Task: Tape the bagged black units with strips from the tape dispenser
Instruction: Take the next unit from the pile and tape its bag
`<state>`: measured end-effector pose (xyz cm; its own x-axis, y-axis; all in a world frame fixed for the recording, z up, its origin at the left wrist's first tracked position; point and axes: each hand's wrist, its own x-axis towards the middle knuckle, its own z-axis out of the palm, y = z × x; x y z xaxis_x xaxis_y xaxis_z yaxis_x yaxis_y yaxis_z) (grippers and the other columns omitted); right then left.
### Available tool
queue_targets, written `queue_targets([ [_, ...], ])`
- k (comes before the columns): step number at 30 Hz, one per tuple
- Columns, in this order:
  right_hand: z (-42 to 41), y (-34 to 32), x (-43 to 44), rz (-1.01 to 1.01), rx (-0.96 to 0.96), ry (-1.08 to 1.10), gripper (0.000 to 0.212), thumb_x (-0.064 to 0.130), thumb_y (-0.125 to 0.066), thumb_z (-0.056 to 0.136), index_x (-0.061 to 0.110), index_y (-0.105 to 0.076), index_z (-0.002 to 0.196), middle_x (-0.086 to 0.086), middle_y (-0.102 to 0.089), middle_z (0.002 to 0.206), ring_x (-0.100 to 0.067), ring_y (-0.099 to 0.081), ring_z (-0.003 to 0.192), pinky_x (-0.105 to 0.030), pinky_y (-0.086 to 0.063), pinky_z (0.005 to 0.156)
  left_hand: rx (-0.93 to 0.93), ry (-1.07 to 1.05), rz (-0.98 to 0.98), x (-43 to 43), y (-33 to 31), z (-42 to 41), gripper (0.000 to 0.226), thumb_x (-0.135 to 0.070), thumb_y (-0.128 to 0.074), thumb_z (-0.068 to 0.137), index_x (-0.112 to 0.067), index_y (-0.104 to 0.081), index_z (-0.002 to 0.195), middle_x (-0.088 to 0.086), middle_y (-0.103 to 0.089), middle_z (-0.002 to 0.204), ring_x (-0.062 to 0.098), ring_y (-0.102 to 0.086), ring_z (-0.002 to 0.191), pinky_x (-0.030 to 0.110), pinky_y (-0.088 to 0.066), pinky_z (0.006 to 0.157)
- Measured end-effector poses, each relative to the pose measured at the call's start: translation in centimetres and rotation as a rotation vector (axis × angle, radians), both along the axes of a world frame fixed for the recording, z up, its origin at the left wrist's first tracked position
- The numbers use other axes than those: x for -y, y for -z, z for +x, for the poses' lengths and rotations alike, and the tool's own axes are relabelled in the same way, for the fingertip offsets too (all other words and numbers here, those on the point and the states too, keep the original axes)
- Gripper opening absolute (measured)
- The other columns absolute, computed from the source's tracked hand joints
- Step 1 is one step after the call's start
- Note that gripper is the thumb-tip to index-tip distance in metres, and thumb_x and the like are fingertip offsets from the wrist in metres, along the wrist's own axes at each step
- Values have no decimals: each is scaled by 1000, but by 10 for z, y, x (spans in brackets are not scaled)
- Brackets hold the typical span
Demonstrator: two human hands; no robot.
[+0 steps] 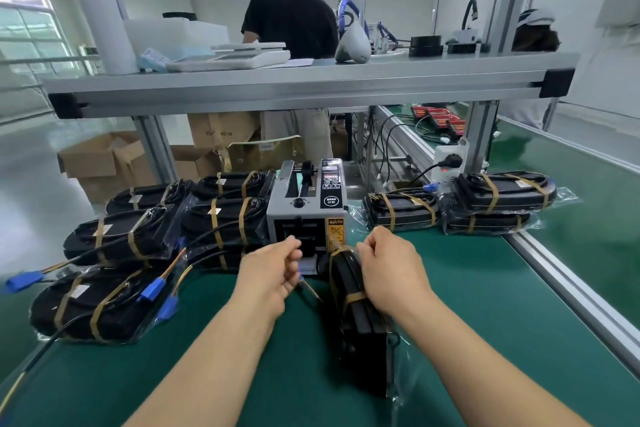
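A grey tape dispenser (308, 208) stands on the green mat at the centre. Just in front of it a bagged black unit (360, 319) stands on edge, with two tan tape bands round it. My right hand (388, 270) grips the unit's top right side, fingers curled at its far end. My left hand (273, 274) is at the dispenser's outlet with fingers curled; whether it pinches a tape strip is hidden.
Several taped bagged units (114, 239) with blue connectors are piled to the left, more (491, 201) at the back right. An aluminium shelf (294, 87) spans overhead. A person stands behind it. A conveyor rail (571, 288) runs along the right.
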<state>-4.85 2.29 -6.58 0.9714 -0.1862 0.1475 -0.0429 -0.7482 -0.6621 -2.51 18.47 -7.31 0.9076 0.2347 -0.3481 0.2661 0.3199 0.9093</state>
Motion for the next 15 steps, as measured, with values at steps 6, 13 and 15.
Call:
queue_targets([
  [6, 0, 1, 4, 18, -13, -5, 27, 33, -43, 102, 21, -45, 78, 2, -57, 79, -21, -52, 73, -35, -40, 64, -155, -57, -148, 5, 5, 38, 22, -22, -62, 96, -12, -62, 76, -8, -59, 43, 1, -53, 44, 19, -42, 51],
  [13, 4, 3, 4, 24, -12, -11, 28, 34, -45, 102, 22, -44, 77, 3, -56, 78, -17, -49, 68, -34, -39, 61, -145, -241, -154, 21, 1, 46, 19, -10, -62, 90, -11, -58, 72, -2, -58, 47, 8, -53, 50, 23, -41, 52],
  [15, 3, 3, 4, 31, -11, -10, 28, 34, -45, 102, 22, -44, 77, 3, -56, 78, -15, -49, 67, -34, -38, 59, -106, -327, -118, 25, 1, 44, 20, -8, -62, 85, -11, -54, 67, -1, -55, 46, 9, -49, 44, 23, -41, 49],
])
